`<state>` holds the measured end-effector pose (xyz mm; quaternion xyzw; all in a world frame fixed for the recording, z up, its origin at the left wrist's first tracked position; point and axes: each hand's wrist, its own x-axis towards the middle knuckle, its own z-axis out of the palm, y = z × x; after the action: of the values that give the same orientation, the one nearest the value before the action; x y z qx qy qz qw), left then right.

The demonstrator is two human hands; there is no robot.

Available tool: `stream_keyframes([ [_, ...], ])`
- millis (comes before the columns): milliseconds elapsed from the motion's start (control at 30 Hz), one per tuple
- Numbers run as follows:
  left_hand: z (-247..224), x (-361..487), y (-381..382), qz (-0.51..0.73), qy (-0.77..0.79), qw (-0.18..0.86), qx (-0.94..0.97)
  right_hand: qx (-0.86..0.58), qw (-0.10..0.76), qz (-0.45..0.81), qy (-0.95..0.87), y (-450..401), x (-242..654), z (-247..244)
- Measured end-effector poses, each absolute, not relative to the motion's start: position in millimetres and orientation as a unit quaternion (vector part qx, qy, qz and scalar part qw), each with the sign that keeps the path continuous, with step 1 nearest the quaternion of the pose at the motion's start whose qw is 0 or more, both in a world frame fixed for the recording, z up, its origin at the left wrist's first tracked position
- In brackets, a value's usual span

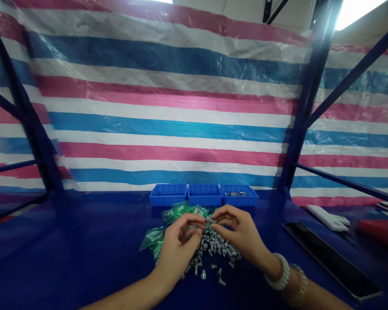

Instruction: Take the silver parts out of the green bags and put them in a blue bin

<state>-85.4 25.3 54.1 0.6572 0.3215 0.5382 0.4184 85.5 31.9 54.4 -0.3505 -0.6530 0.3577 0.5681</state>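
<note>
- We see the left hand [176, 245] reaching up from the lower left, its wrist low, its fingers curled inward and its thumb lying beneath them.
- We see the right hand [244, 230] coming in from the lower right, knuckles raised and arched, index finger and thumb pointing left toward the other hand.
- Between the two sets of fingertips we find a small, slim silver-grey metal piece [209, 219], held above the heap and lying nearly level.
- The right thumb and index finger pinch that piece; the left fingertips meet its other end, but the view is small and soft there, so we cannot tell whether they grip it or only touch it.
- Below the hands we see a heap of small silver metal screws [215, 245] on the dark blue tabletop [100, 254], a few strays lying nearer to us.
- Clear plastic bags with green contents [155, 241] lie beside and behind the left hand.
- Beyond the hands we see three blue rectangular plastic bins [205, 199] in a row; the right-hand one holds some metal pieces.
- Around the right wrist we see a pale ridged bracelet [282, 273] and a translucent yellowish one.
</note>
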Motion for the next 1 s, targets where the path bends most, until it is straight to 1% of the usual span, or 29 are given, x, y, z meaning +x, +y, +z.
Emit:
stream_keyframes([
  [133,53,-87,21,0.520,0.292,0.313,0.739,-0.326,0.544,0.507,-0.584,34,81,51],
  [233,52,-88,19,0.528,0.267,0.275,0.758,-0.289,0.523,0.605,-0.526,32,78,50],
  [300,54,-89,20,0.538,0.253,0.269,0.758,-0.263,0.516,0.645,-0.499,33,78,50],
  [367,57,-92,22,0.546,0.249,0.262,0.756,-0.262,0.521,0.637,-0.504,38,82,50],
  [433,61,-96,26,0.554,0.254,0.242,0.755,-0.292,0.552,0.572,-0.531,49,93,51],
  [467,63,-98,29,0.556,0.258,0.229,0.756,-0.322,0.576,0.516,-0.546,57,101,52],
  [533,68,-103,35,0.557,0.273,0.210,0.756,-0.397,0.616,0.353,-0.582,76,121,54],
  [567,71,-106,39,0.551,0.285,0.203,0.757,-0.447,0.621,0.239,-0.598,86,133,54],
  [600,74,-108,43,0.541,0.297,0.198,0.762,-0.496,0.595,0.130,-0.619,96,144,54],
  [633,78,-111,47,0.525,0.307,0.193,0.770,-0.515,0.586,0.093,-0.619,105,155,54],
  [767,93,-119,57,0.413,0.293,0.162,0.847,-0.550,0.555,0.011,-0.624,126,180,45],
  [900,104,-128,57,0.230,0.203,0.136,0.942,-0.541,0.525,-0.034,-0.656,123,175,36],
  [1000,106,-133,53,0.127,0.190,0.109,0.967,-0.521,0.515,-0.060,-0.678,114,166,38],
])
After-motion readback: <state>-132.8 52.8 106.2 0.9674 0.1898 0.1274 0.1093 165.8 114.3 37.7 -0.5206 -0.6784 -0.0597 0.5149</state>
